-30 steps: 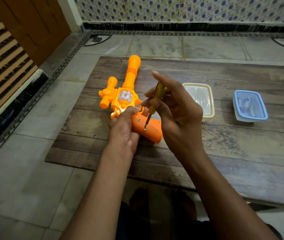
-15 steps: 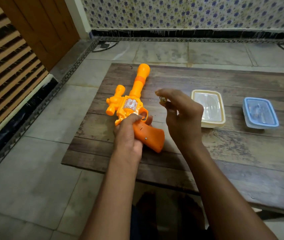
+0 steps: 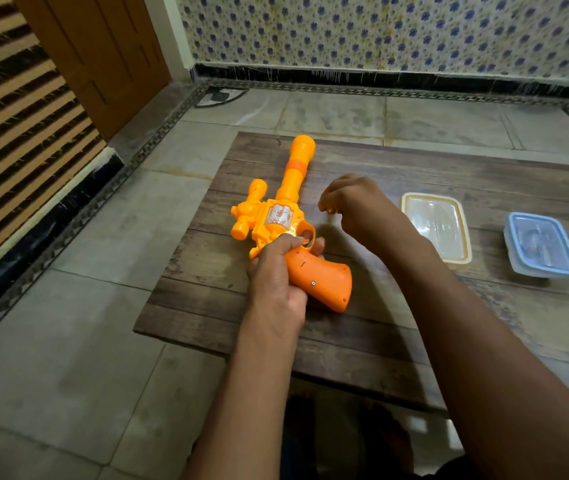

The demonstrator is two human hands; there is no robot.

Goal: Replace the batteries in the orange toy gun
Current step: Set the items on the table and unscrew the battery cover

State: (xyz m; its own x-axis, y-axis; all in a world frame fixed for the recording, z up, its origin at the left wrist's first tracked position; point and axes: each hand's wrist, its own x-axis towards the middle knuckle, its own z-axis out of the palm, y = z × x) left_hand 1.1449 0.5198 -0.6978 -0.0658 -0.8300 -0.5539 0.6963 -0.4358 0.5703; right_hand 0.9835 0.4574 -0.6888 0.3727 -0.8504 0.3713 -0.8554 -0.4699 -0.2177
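Note:
The orange toy gun [image 3: 285, 202] lies on its side on the low wooden table [image 3: 397, 306], barrel pointing away from me. A small screw [image 3: 313, 283] shows in its handle. My left hand [image 3: 276, 275] grips the gun where the handle meets the trigger guard. Just right of the gun body, my right hand [image 3: 359, 209] hovers above the table with its fingers curled shut. Only a small yellowish bit of the screwdriver [image 3: 330, 211] peeks out at the fingertips; the rest is hidden in the hand.
Two lidded plastic boxes sit on the table's right half: a cream-rimmed one [image 3: 436, 227] and a blue-rimmed one [image 3: 540, 244]. The table stands on a tiled floor [image 3: 68, 358]. A wooden door [image 3: 103, 57] and a patterned wall [image 3: 380, 29] lie beyond.
My right hand lifted the screwdriver off the handle screw and moved up and away, curling around the tool. My left hand kept its grip on the gun.

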